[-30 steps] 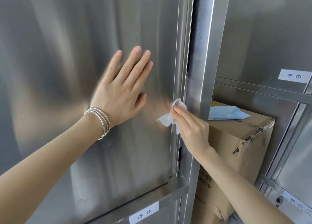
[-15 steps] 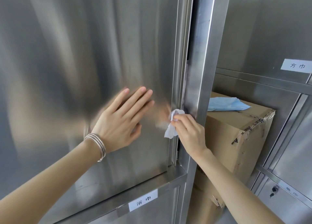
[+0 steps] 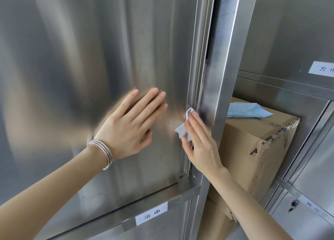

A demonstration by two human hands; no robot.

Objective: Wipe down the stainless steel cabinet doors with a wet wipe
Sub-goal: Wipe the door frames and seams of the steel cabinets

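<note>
The large stainless steel cabinet door (image 3: 108, 58) fills the left and middle of the view. My left hand (image 3: 130, 125), with thin silver bangles at the wrist, rests flat on the door with fingers straight. My right hand (image 3: 200, 143) holds a crumpled white wet wipe (image 3: 180, 129) between thumb and fingers and presses it against the door's right edge, beside the vertical steel frame post (image 3: 224, 62). Most of the wipe is hidden under the fingers.
Right of the post, an open compartment holds a cardboard box (image 3: 256, 149) with a blue cloth (image 3: 247, 110) on top. White labels (image 3: 151, 213) mark the lower shelf rail and the right-hand doors. A small lock with a key (image 3: 293, 204) sits at the lower right.
My left hand has slid down the door. My right hand has moved the wipe slightly down along the door's right edge, and its fingers now lie straighter over the wipe.
</note>
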